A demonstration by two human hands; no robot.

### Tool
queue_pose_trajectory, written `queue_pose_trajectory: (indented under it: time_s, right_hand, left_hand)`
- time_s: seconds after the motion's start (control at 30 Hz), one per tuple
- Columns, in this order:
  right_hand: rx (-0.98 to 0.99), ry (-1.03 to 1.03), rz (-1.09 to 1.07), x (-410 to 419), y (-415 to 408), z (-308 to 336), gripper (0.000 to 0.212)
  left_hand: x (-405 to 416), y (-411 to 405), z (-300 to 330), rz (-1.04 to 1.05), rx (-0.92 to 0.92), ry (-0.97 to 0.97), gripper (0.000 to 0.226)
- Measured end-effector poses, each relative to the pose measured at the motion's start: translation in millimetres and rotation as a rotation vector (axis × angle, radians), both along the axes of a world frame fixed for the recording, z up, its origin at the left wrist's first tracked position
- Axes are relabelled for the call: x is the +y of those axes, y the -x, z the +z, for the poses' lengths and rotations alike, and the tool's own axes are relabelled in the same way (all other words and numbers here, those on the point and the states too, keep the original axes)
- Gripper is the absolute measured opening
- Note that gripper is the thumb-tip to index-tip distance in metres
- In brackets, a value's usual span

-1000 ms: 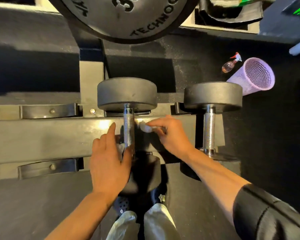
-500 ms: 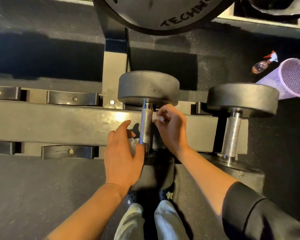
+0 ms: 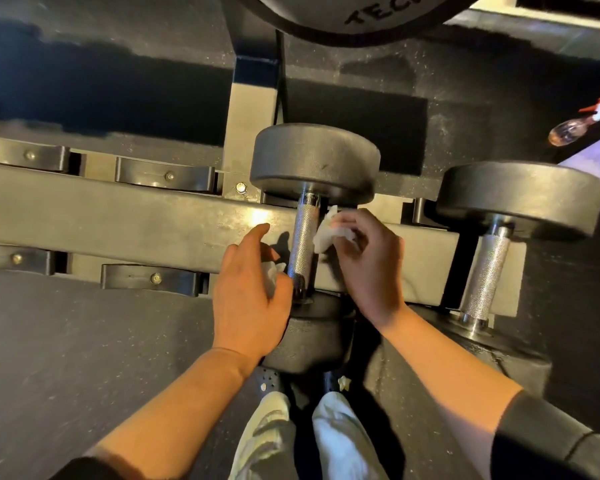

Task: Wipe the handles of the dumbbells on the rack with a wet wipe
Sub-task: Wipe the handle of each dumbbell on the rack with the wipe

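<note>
Fingers of our right hand (image 3: 368, 258) were curled and pinching a crumpled wipe (image 3: 329, 233) against the right side of the handle (image 3: 302, 247). Our left hand (image 3: 250, 289) sat on the handle's left, fingers mostly straight and a little spread, thumb near the handle's near end, with a second bit of white wipe (image 3: 272, 275) showing under the palm; we could not tell whether it was gripped or only pressed. This dumbbell (image 3: 314, 164) lay across the rack (image 3: 118, 216), far head up, near head by our feet. A second dumbbell (image 3: 520, 199) lay to the right, its handle (image 3: 485, 271) untouched.

Risks as we judged them: the wipe was bunched small, so it might skim only one side of the knurling and leave the underside dirty. Rough knurl could shred damp tissue. A hard rub might roll the dumbbell on its cradle. Far right, a spray bottle (image 3: 575, 124) lay on the floor.
</note>
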State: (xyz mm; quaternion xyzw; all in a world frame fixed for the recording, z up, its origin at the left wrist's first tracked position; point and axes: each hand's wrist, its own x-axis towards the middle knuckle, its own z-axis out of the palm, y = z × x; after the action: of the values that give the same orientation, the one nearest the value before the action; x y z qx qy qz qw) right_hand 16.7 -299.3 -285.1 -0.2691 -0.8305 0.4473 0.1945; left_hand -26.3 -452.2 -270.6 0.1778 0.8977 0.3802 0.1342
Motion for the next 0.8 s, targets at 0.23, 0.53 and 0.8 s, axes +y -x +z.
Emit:
queue_pose_trajectory:
  time_s: [0.23, 0.53, 0.8]
  right_hand:
    - [0.049, -0.172, 0.042, -5, 21, -5, 0.019]
    - [-0.184, 0.078, 0.432, -10, -18, -11, 0.017]
    - [-0.078, -0.065, 0.320, -4, -8, 3, 0.018]
  left_hand:
    - [0, -1, 1, -0.002, 0.013, 0.033, 0.060]
    - [1, -1, 1, 0.007, 0.040, 0.043, 0.059]
    - [0, 0, -2, -0.010, 0.069, 0.080, 0.058]
